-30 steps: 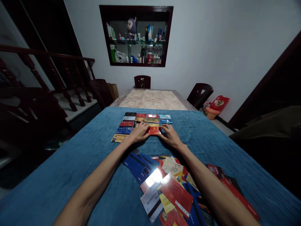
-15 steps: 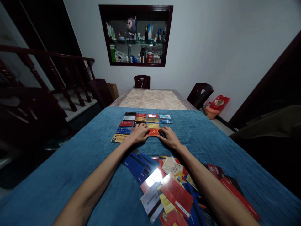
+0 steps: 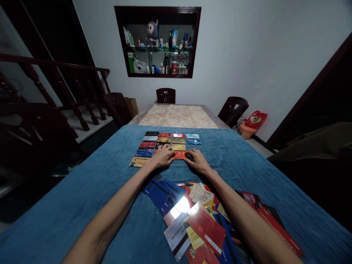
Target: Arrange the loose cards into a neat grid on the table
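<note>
Both arms reach forward over a blue quilted cloth [image 3: 82,194] that covers the near part of the tabletop; the left hand [image 3: 162,157] and the right hand [image 3: 198,161] lie side by side at the near edge of a grid of cards [image 3: 165,143], with a red card [image 3: 180,155] between them; the left fingertips rest on the card's left end and the right fingertips on its right end, so each hand touches it with fingers loosely curled, pressing rather than clasping; whether either hand has lifted it off the cloth cannot be told.

The red card sits at the near end of the third column from the left, just in front of a yellowish card; the grid runs away from the person in neat rows, dark, red, blue and gold cards laid flat and close together, with a yellow card [image 3: 136,161] at its near left corner and pale blue cards [image 3: 193,138] at its far right.

Nearer the person, between and under the forearms, lies a loose heap of cards [image 3: 192,223], overlapping at all angles, blue ones to the left, red and yellow ones in the middle, one catching a bright glare; a few more red cards [image 3: 271,218] lie to the right of the right forearm.

Beyond the cloth the tabletop [image 3: 177,115] shows a pale patterned surface; dark chairs [image 3: 165,95] stand at its far end and right side; a wall niche [image 3: 158,42] with bottles and a plush toy hangs on the far wall; a stair railing [image 3: 55,84] runs along the left.
</note>
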The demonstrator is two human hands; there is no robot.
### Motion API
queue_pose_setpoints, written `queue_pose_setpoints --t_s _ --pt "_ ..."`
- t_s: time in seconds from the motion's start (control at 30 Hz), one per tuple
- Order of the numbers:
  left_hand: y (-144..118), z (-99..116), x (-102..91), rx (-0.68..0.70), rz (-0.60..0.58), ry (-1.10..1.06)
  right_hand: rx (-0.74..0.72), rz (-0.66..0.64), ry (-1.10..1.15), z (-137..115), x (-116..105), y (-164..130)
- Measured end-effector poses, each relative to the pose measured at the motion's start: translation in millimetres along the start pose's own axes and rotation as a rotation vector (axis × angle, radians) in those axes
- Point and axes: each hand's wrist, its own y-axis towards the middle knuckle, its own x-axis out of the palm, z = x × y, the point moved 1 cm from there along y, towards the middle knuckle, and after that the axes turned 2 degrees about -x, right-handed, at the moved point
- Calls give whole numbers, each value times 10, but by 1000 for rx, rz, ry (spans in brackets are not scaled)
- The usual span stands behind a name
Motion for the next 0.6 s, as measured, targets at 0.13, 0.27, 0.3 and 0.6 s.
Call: queue_pose_setpoints --t_s 0.13,0.27,0.3,0.6 --pt "-1 -11 14 -1 6 2 15 -3 -9 -16 -12 0" --pt "-2 -29 43 -4 28 13 37 -7 -25 -40 -24 5" --pt "-3 -32 49 -4 32 16 42 -9 -26 -45 -25 6" --pt "-8 -19 55 10 55 44 52 -8 -55 -59 -11 8"
